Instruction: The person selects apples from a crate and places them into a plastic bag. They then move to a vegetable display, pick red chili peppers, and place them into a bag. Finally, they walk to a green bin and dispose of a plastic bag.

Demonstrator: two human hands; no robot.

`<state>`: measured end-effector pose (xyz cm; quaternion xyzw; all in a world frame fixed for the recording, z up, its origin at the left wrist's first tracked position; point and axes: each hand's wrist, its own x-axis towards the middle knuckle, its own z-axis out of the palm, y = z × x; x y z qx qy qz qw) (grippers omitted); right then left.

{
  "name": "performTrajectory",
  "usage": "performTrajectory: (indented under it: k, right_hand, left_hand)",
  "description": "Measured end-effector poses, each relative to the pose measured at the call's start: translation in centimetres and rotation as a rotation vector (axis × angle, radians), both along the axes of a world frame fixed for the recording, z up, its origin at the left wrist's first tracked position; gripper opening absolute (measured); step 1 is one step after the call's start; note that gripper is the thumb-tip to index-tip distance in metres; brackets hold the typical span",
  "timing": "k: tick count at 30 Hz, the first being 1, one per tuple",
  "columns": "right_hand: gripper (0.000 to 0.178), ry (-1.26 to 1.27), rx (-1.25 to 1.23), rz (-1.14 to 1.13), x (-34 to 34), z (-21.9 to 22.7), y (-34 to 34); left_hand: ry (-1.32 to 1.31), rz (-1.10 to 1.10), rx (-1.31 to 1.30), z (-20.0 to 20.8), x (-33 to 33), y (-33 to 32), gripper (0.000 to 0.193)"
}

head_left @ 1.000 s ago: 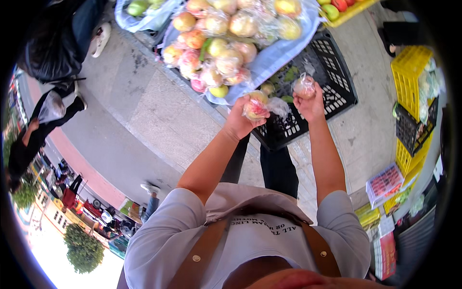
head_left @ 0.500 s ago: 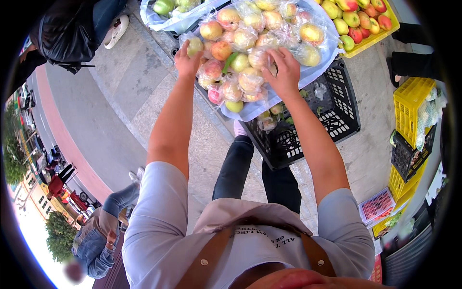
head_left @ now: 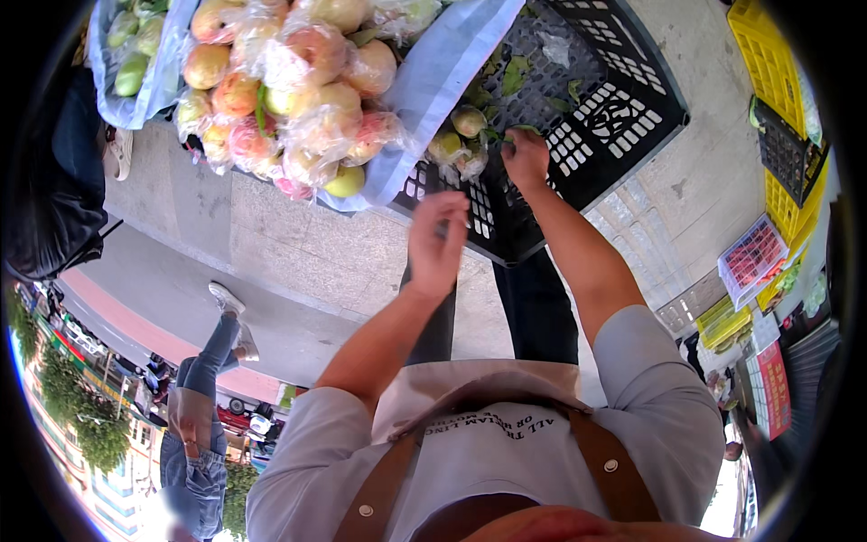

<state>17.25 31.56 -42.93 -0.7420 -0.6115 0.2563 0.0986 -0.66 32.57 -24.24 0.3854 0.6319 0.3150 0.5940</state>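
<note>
My right hand (head_left: 526, 161) reaches into a black plastic crate (head_left: 623, 149), its fingers pinched on a green leaf (head_left: 527, 129). Several loose fruits (head_left: 469, 121), some in clear wrap, lie beside it in the crate's left corner. My left hand (head_left: 439, 242) hangs in the air just outside the near side of the crate, slightly blurred, fingers loosely bent and apart, holding nothing. To its upper left is a heap of yellow-red fruits in clear plastic wrap (head_left: 307, 104) on a pale blue liner (head_left: 442, 77).
More leaves (head_left: 516, 75) and a scrap of clear plastic (head_left: 556, 50) lie on the crate floor. Green fruits (head_left: 131, 74) fill another lined container at the upper left. Yellow crates (head_left: 768, 54) stand along the right. A person in jeans (head_left: 194, 397) is at the lower left.
Both hands have left the wrapped fruits. My right hand has gone down into the black crate; my left has drawn back toward me. The view has swung to the right.
</note>
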Motion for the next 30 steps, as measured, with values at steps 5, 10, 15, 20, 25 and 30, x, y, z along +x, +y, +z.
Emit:
performTrajectory:
  k: [5,10,15,20,25,30]
  right_hand:
    - [0.045,0.105,-0.091,0.218,-3.4,-6.9,2.3]
    - [0.055,0.103,-0.288,0.35,-1.7,-7.2,2.3]
    - [0.055,0.214,-0.242,-0.08,1.6,-7.1,-1.1]
    - [0.056,0.251,-0.519,0.008,0.9,-4.8,-1.0]
    - [0.068,0.303,-0.67,-0.01,0.9,-1.9,-0.9]
    - [0.059,0.255,-0.438,-0.369,1.5,6.9,1.8]
  left_hand:
    - [0.636,-0.455,-0.006,-14.5,5.7,-3.0,0.032]
    - [1.342,-1.23,0.049,-24.4,1.9,-0.2,0.038]
    - [1.33,-1.449,-0.201,-24.6,3.0,2.2,0.075]
    - [1.23,-1.331,-0.162,-23.3,2.6,4.0,0.094]
    - [1.018,-1.319,-0.353,-19.6,3.7,4.0,0.089]
    - [0.283,-0.561,-0.486,-11.2,2.9,1.3,0.078]
